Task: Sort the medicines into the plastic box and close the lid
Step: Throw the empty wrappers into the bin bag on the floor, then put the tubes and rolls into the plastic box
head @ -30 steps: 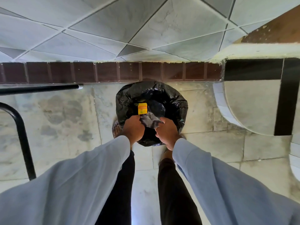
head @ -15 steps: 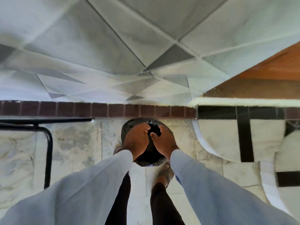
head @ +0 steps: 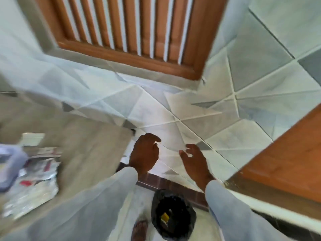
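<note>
Both hands hang empty at the centre of the frame — the left hand (head: pixel 145 154) with fingers loosely curled, the right hand (head: pixel 195 162) with fingers spread and slightly bent, neither touching anything. Below them, at the bottom centre, a black bag (head: pixel 172 216) sits open on the floor with a small yellow packet (head: pixel 165 216) inside. At the left edge, blurred, medicines (head: pixel 34 173) lie on a table (head: pixel 83 150) beside a pale plastic box (head: pixel 10 164) — details too smeared to tell.
</note>
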Motion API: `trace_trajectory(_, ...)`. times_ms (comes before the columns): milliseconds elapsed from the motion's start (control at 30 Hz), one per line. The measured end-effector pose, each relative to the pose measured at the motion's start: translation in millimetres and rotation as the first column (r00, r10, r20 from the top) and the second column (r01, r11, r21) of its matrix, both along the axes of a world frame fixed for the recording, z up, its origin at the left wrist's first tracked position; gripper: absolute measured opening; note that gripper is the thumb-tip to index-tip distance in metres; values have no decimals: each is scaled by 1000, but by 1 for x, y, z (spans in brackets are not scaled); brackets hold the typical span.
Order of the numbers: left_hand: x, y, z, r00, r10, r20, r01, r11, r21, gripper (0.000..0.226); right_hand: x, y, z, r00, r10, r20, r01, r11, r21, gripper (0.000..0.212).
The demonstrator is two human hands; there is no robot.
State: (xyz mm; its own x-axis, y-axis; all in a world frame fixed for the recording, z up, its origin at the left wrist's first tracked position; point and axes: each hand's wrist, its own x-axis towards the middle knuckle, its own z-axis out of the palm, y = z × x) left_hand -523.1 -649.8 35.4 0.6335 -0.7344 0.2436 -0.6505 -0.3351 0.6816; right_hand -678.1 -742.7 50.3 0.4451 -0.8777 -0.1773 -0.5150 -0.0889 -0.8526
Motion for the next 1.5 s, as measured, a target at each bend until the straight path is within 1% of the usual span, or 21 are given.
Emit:
trace_trajectory(67, 13, 57, 28, 990, 133, 50, -129, 989, -75, 25, 7, 34, 30, 994, 60, 96, -56, 998, -40, 29)
trace_trajectory(100, 18, 80, 38, 983, 179, 48, -173, 980, -100, 26, 10, 47, 38, 988, 86, 126, -80, 995, -52, 28)
trace_trajectory(200, 20, 159, 69, 948, 317, -1, -314, 939, -143, 25, 23, 102, 69, 957, 225, 181, -209, 972, -104, 25)
trace_trajectory(267, 20, 214, 82, 921, 389, 12, -380, 904, -196, 23, 33, 144, 83, 931, 308, 197, -289, 950, -118, 24)
trace_trajectory(333, 25, 264, 92, 903, 428, 46, -412, 890, -196, 22, 44, 181, 92, 895, 384, 226, -370, 923, -104, 22)
trace_trajectory(400, 36, 314, 100, 882, 470, 26, -460, 872, -169, 26, 58, 222, 98, 865, 436, 250, -426, 900, -94, 23)
trace_trajectory(533, 67, 412, 103, 838, 545, 14, -539, 832, -130, 24, 92, 300, 97, 834, 476, 277, -477, 876, -70, 30)
trace_trajectory(667, 97, 507, 97, 797, 603, -12, -598, 788, -145, 22, 137, 381, 87, 819, 506, 272, -506, 859, -74, 22)
trace_trajectory(733, 108, 543, 92, 781, 624, -33, -622, 771, -140, 24, 157, 416, 79, 815, 503, 289, -517, 855, -30, 31)
trace_trajectory(800, 124, 587, 86, 781, 619, -79, -624, 771, -126, 26, 181, 461, 68, 819, 498, 285, -521, 853, 9, 36)
trace_trajectory(900, 143, 642, 80, 774, 608, -174, -627, 775, -81, 28, 203, 511, 53, 827, 497, 263, -529, 846, 66, 28)
trace_trajectory(933, 152, 659, 77, 769, 607, -202, -629, 774, -71, 27, 211, 527, 49, 834, 496, 241, -525, 847, 76, 28)
trace_trajectory(1033, 180, 688, 72, 761, 602, -242, -631, 773, -63, 26, 222, 552, 41, 858, 470, 207, -500, 855, 134, 29)
trace_trajectory(1100, 200, 695, 67, 781, 589, -209, -610, 790, -52, 29, 232, 556, 30, 881, 443, 166, -465, 876, 129, 27)
trace_trajectory(1167, 216, 696, 58, 786, 579, -216, -600, 799, -43, 31, 241, 554, 22, 892, 437, 115, -450, 885, 124, 28)
trace_trajectory(1267, 241, 693, 39, 794, 549, -263, -564, 825, 19, 22, 266, 552, 9, 904, 424, 56, -428, 898, 106, 34)
trace_trajectory(1433, 295, 683, 19, 842, 503, -194, -496, 864, 84, 27, 325, 548, -17, 905, 422, -50, -418, 905, 75, 44)
trace_trajectory(1500, 318, 681, 17, 862, 481, -160, -464, 876, 133, 29, 348, 551, -30, 889, 449, -92, -443, 893, 76, 44)
